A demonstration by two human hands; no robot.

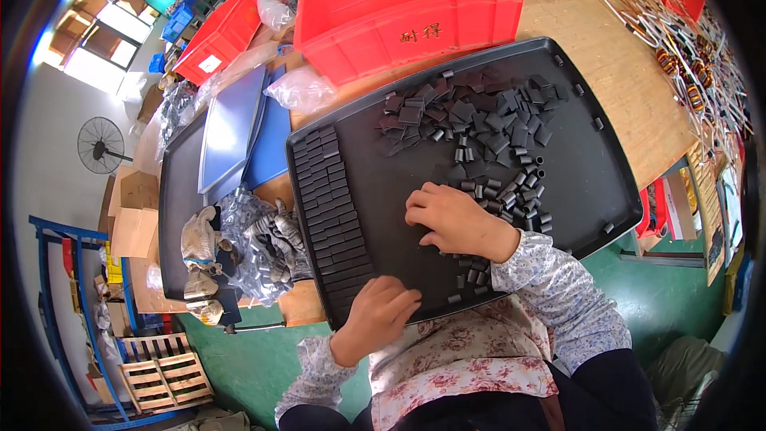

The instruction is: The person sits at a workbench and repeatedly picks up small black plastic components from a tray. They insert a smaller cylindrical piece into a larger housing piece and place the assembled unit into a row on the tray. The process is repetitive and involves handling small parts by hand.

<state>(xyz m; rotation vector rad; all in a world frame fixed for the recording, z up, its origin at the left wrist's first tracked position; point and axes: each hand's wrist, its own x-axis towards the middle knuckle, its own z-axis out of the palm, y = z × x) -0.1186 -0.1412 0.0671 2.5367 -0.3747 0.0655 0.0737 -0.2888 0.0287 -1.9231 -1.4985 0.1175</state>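
Observation:
A large black tray [383, 199] lies in front of me. Along its left side, short black tubes [331, 215] are packed flat in neat rows. My left hand [377, 315] is by the front end of those rows with its fingers drawn together; anything in them is hidden. My right hand [459, 219] hovers over the tray's middle, bent, its thumb apart from the fingers, and I see nothing between them. Just right of it lie loose black tubes [527, 191], some standing on end. Behind these spreads a heap of flat black pieces [487, 112].
A big red bin [415, 36] stands behind the tray. To the left are blue sheets [235, 128], a clear plastic bag [299, 89], and used work gloves [199, 239] on another black tray [175, 199]. Bundled wires [694, 48] cover the far right of the wooden table [614, 80].

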